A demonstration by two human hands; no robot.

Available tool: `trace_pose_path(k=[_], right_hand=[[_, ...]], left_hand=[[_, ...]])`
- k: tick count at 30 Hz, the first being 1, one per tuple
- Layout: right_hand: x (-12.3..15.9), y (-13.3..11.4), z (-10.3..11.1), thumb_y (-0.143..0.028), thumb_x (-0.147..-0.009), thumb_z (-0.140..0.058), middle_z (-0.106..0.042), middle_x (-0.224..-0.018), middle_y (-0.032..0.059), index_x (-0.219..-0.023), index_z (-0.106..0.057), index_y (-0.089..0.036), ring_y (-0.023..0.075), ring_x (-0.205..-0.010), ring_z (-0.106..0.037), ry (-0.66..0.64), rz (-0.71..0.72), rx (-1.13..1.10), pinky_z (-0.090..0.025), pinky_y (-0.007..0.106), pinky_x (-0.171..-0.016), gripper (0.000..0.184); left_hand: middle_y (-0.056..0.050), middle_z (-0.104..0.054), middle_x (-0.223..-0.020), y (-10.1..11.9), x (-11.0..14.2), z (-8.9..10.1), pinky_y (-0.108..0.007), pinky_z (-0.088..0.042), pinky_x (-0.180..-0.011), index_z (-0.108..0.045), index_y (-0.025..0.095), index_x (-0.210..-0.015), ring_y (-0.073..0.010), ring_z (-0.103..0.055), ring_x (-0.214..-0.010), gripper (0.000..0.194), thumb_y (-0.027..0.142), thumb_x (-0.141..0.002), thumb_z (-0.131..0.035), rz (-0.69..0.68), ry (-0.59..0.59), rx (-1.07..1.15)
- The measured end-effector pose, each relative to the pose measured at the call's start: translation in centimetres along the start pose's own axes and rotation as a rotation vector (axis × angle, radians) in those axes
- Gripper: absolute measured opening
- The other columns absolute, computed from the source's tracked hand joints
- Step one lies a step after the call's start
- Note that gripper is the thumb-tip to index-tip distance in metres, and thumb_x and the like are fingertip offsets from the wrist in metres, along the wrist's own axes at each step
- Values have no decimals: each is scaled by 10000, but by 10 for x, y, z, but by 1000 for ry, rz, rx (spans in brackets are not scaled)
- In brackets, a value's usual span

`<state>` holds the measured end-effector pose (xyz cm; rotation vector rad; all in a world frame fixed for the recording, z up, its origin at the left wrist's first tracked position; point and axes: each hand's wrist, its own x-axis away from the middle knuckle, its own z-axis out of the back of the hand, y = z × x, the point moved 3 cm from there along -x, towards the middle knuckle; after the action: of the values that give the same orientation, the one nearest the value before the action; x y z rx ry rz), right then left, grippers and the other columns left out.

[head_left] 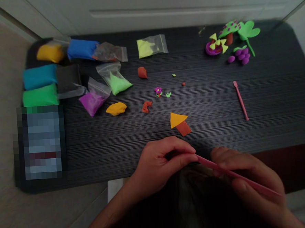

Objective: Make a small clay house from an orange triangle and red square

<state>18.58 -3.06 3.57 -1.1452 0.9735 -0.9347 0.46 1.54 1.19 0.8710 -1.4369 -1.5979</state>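
My right hand (259, 172) is closed around a slim pink modelling tool (209, 163), held slanting over the table's near edge. My left hand (168, 161) pinches the tool's far tip between thumb and fingertips, which hide that tip. Just beyond the left fingers lies a flat clay house shape: an orange-yellow triangle (177, 119) overlapping a brown rectangle (184, 128). Farther back sit a tiny purple clay flower (158, 90), a small green grass piece (168, 94), a brown crumb (183, 84) and a green bit (174, 75).
Clay lumps, brown (142, 72), torn brown (146, 106) and orange-yellow (116, 109), lie left of centre. Several clay bags, including a blue one (82, 49), fill the left, above a blurred-out device (42, 144). Finished clay figures like grapes (242, 55) and another pink tool (241, 100) are right.
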Motion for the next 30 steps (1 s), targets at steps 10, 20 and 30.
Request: trace_pose_path(k=[10,20,30], right_hand=[[-10,27,5,60,-637,-595,-640,-921,82,-1128,-533,-123,166,-789,-599,38,278,560,-506,321,-651,527],[-8,39,3,52,-617,-634,-645,-901,100,-1054,-551,-103,176,-795,-591,-45,372,648,-509,332,-656,471],[-8,39,4,15,-635,-641,-664,-911,89,-1051,-554,-132,177,-798,-607,-46,377,699,-506,327,-644,449]], left_hand=[[-28,-624,-986,-6,1,2,-364,-413,-835,-616,221,-1041,-195,-471,-957,277,149,-775,-589,-335,261,-921],[-51,-561,-1011,-15,0,-5,-404,-375,-839,-587,279,-1114,-224,-438,-968,309,225,-815,-534,-256,163,-1086],[-45,-557,-984,-14,-2,-3,-371,-386,-836,-609,249,-1073,-211,-429,-951,273,212,-813,-533,-276,175,-1041]])
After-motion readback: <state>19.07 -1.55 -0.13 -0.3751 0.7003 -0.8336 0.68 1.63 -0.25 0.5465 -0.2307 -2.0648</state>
